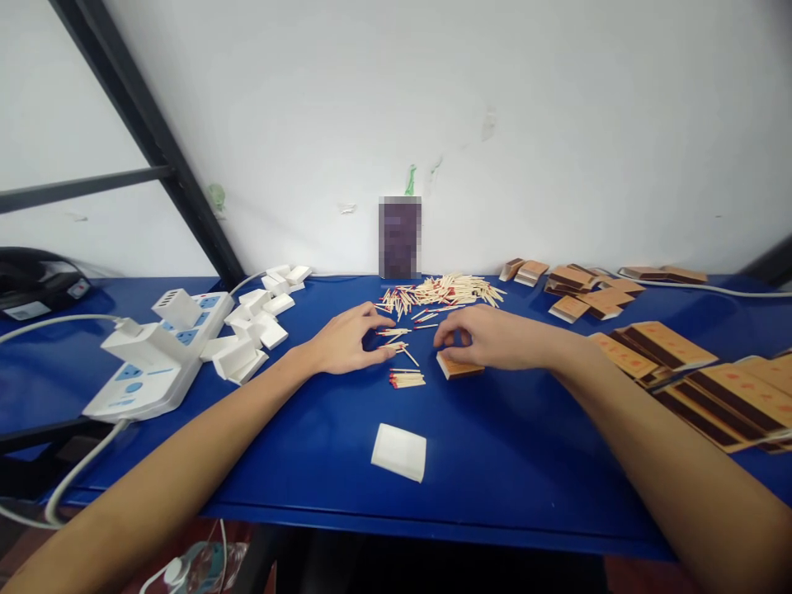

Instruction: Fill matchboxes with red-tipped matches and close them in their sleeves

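Note:
My left hand point(350, 338) rests on the blue table point(525, 462), fingers curled and pinching a few loose matchsticks point(396, 334). My right hand point(488, 337) lies palm down over a brown matchbox sleeve point(459, 368), fingers bent on its top. A small neat bundle of red-tipped matches point(407, 379) lies between the hands. Behind them spreads a large heap of matches point(449, 290). A white inner tray point(399, 451) sits alone nearer the front edge.
A white power strip point(157, 351) with plugs and cables lies at the left, beside a pile of white trays point(256, 326). Brown matchbox sleeves point(585, 290) are heaped at the back right, with stacked flat packs point(699, 371) at the right edge. A blurred dark object point(399, 238) stands against the wall.

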Available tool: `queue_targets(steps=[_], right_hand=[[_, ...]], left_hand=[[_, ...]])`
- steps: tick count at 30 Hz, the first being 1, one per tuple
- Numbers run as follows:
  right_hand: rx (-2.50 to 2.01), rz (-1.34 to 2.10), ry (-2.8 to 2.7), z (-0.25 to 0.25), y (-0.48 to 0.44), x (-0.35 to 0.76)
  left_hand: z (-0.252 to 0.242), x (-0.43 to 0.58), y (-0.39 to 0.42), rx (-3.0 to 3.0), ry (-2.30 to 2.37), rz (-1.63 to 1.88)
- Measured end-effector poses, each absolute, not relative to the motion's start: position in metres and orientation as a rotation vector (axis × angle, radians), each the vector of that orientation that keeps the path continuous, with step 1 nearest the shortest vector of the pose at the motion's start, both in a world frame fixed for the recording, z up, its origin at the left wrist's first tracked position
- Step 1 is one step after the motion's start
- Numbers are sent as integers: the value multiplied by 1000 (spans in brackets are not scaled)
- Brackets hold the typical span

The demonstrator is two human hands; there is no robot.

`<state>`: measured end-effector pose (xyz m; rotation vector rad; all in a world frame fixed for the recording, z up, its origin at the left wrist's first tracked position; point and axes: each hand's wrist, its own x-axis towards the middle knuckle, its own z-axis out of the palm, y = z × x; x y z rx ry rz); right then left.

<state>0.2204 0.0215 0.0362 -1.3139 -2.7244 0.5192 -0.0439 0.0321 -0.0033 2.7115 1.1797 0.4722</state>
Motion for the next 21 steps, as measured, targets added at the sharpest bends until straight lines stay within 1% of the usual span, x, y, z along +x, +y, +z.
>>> queue_targets(steps=[3, 6, 10, 15, 21], right_hand=[[-1440, 334, -2690, 41, 24, 222], [-1471, 121, -2577, 42, 20, 214], [-1352, 182, -2551, 29, 6, 187], [-1510, 16, -2552, 11, -5, 162], [-1402, 41, -2654, 11, -1, 168]], left_hand=[[-3, -41, 31, 2715, 1191, 446], [-4, -39, 30, 2682, 1230, 487], [-4, -38, 30, 2670, 1228, 543], [-6, -40, 31, 2694, 1174, 573], [-7, -40, 31, 2691, 1145, 592]])
